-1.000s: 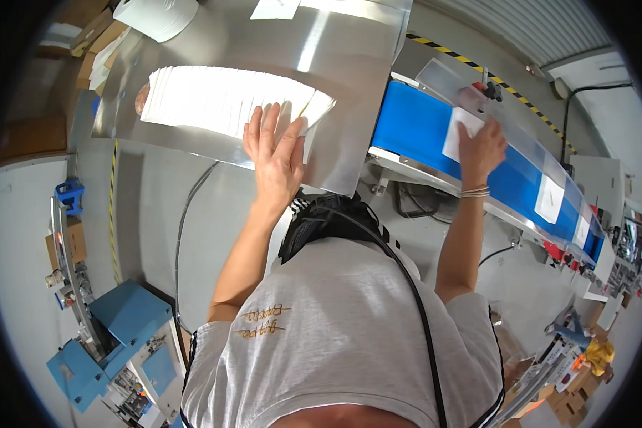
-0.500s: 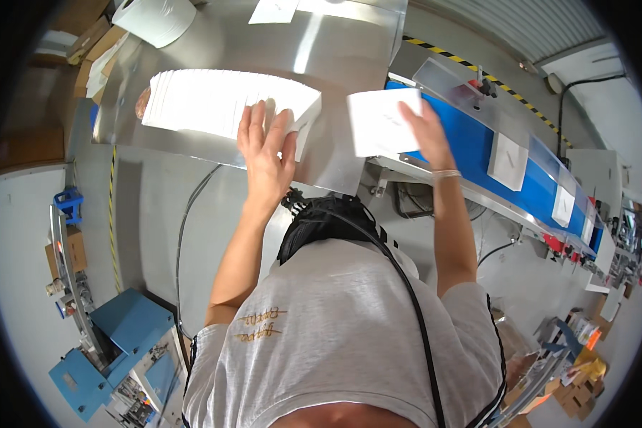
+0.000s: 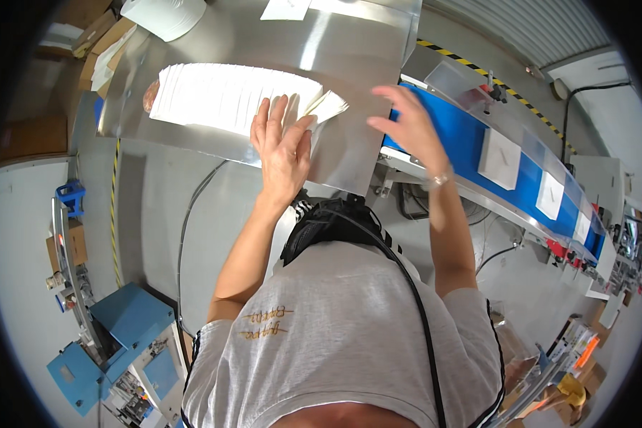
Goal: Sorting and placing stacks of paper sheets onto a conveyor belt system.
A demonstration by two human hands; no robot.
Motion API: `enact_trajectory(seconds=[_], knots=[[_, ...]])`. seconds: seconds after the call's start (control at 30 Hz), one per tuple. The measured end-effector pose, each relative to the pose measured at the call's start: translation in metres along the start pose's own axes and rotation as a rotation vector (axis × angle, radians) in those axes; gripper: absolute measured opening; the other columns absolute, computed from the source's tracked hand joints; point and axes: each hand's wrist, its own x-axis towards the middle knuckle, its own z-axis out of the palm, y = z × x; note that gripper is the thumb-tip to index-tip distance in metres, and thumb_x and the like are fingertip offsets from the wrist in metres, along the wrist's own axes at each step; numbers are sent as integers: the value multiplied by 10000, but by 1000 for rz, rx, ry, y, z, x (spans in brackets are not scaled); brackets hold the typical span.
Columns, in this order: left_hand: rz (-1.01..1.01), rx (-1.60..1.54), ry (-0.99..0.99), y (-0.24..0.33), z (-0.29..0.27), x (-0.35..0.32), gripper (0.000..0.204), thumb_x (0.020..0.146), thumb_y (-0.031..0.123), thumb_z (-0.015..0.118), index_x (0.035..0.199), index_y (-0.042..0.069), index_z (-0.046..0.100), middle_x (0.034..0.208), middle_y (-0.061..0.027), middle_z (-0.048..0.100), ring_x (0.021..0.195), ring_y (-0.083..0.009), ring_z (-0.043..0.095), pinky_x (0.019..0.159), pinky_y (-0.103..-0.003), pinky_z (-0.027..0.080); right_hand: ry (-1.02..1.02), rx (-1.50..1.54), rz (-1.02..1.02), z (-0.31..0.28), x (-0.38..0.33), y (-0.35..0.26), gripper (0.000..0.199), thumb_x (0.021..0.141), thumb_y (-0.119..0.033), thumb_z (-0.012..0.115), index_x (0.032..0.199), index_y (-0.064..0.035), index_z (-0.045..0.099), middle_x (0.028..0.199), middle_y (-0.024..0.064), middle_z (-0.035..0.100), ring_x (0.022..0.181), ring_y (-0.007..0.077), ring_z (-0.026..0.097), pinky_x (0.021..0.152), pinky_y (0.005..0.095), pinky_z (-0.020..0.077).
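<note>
Grey shirt cloth (image 3: 349, 335) fills the bottom of the view, with a black cable (image 3: 406, 285) running up over it to a dark pack (image 3: 328, 221) at our front. From there our two bare forearms reach up and away. Our left hand (image 3: 284, 153) lies flat, palm down and fingers spread, on the near right end of a fanned row of white sheets (image 3: 221, 96); it presses on the paper rather than closing round anything, and one sheet's corner (image 3: 329, 107) sticks out to the right just past the thumb. Our right hand (image 3: 406, 128) hangs open in the air, fingers loosely spread and pointing left, with nothing in it; it sits over the gap between the steel table (image 3: 357, 43) and the blue belt (image 3: 471, 143), a little apart from the sheets, and a band shows at the wrist (image 3: 442, 178). The sheets lie in an overlapping row across the table's middle, running left from our left hand. Further out on the belt, white envelopes (image 3: 499, 158) ride well apart from each other toward the right. At the table's far edge we see a loose white sheet (image 3: 285, 8) and a white bundle (image 3: 164, 16). Down to the left, on the grey floor, stands a blue machine (image 3: 121, 335).
</note>
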Motion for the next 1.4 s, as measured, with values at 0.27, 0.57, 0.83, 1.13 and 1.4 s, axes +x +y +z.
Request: enact_trajectory(seconds=[0.27, 0.57, 0.83, 1.13, 1.4], knots=[[28, -21, -19, -2, -2, 5, 271, 787, 28, 658, 1028, 145, 707, 1392, -139, 453, 1353, -373, 302, 1084, -473, 245, -188, 362, 30, 48, 39, -3, 491, 768, -94, 741, 1208, -55, 527, 1213, 55, 551, 1127, 183, 532, 955, 334, 436], [60, -49, -9, -8, -3, 3, 294, 748, 18, 671, 1018, 124, 716, 1356, -148, 467, 1316, -399, 332, 1049, -496, 274, -223, 425, 18, 46, 38, -3, 413, 773, -62, 727, 1143, -43, 544, 1132, 24, 581, 1044, 142, 549, 908, 297, 455], [-1, -54, -44, -4, -7, 6, 358, 759, 51, 663, 1111, 116, 670, 1402, -179, 403, 1331, -418, 294, 1056, -513, 257, -371, 491, 107, 41, 42, -7, 290, 788, -61, 704, 1057, -77, 596, 1138, 15, 574, 1015, 119, 541, 880, 272, 445], [61, 20, -37, -15, -7, 5, 371, 825, 110, 660, 1194, 106, 624, 1431, -188, 363, 1346, -417, 280, 1068, -504, 255, 34, 761, 381, 10, -13, 25, 396, 906, -267, 648, 1169, 8, 537, 1009, 29, 626, 929, 93, 555, 828, 257, 465], [-23, 5, -13, -14, -2, 6, 402, 813, 49, 657, 1210, 84, 604, 1388, -181, 425, 1332, -403, 314, 1057, -498, 278, 552, -584, 696, -70, -90, 127, 661, 827, -498, 631, 1232, 10, 510, 1143, 240, 585, 1014, 381, 587, 888, 428, 457]])
